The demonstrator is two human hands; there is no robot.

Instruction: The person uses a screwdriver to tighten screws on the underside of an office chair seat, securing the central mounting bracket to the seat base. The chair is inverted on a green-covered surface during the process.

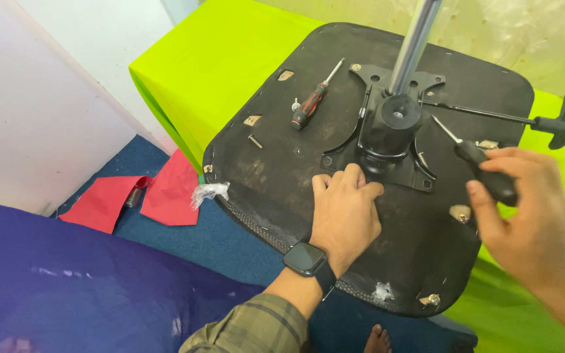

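Red sheets of paper are seen lying on the blue carpet at the left, just beside the bright green desk. An upturned black chair seat is laid on the desk, overhanging its near edge. A red-and-black screwdriver is left lying on the seat's underside, with a loose screw near it. The left hand, with a smartwatch worn at the wrist, is pressed flat on the seat, its fingers bent against the edge of the black metal mounting plate. A chrome gas-lift column is seen rising from that plate. The right hand is closed around the black handle of a second screwdriver, whose tip is pointed toward the plate. A black lever is seen running out to the right.
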